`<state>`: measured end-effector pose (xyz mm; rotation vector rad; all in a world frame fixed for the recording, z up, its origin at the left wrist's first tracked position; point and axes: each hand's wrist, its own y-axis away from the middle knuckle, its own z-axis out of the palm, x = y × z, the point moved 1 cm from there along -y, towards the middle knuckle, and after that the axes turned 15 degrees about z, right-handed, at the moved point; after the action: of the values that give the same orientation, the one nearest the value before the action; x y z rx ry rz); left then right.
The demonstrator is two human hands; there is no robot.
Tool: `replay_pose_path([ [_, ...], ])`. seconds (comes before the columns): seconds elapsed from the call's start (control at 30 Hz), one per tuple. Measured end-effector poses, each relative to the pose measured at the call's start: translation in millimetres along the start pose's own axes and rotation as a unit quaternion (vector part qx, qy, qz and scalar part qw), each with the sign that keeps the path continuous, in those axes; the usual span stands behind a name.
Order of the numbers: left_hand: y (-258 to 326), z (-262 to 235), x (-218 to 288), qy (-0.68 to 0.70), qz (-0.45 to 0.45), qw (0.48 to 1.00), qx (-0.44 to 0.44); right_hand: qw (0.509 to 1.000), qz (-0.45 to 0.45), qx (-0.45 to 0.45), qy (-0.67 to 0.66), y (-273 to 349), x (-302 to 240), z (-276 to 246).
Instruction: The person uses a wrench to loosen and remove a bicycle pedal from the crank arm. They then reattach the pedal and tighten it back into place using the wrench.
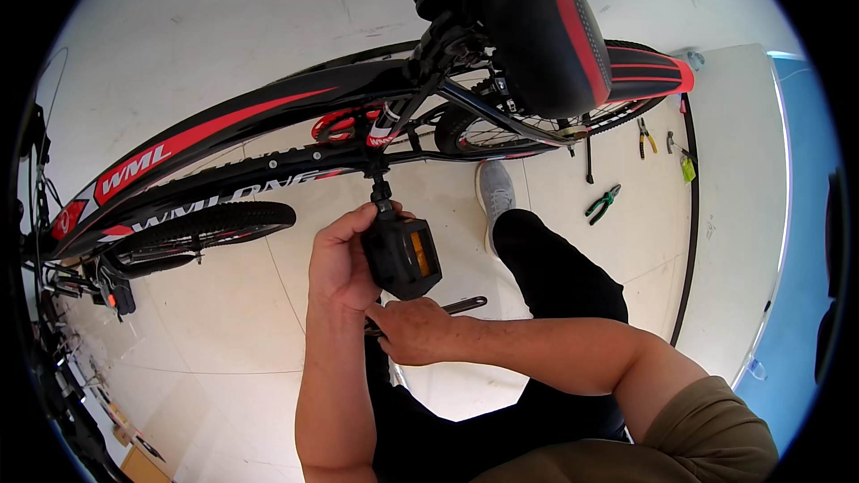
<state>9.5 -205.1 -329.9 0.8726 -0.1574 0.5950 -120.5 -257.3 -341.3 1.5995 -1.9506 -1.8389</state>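
Note:
A black and red bicycle [268, 116] stands across the upper half of the view, its saddle [546, 18] at the top. A black pedal [404, 257] with an orange reflector hangs on the crank arm below the frame. My left hand [342, 259] is wrapped around the pedal's left side. Just below it, my right hand [413, 329] is closed on a dark wrench [465, 305] whose end sticks out to the right.
Green-handled pliers [603, 204], yellow-handled pliers [644, 136] and other small tools lie on the pale tiled floor to the right. A loose black tyre [691, 241] curves along the right side. My black-trousered leg and grey shoe [497, 192] are under the frame.

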Motion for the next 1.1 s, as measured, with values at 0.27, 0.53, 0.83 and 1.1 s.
replay_pose_path([
  [0.27,-4,-1,-2,-0.018,0.012,1.0,0.003,1.0,-0.003,-0.017,0.007,0,-2,-4],
  [0.53,-2,-4,3,-0.095,0.04,0.994,0.046,1.0,0.013,-0.022,0.0,2,-5,-7],
  [0.83,-2,-10,2,-0.081,0.018,0.996,0.015,1.0,0.017,-0.025,0.0,2,-7,-7],
  [1.1,1,-4,6,-0.102,0.032,0.994,-0.032,0.999,0.013,-0.034,-0.002,-1,-3,-5],
])
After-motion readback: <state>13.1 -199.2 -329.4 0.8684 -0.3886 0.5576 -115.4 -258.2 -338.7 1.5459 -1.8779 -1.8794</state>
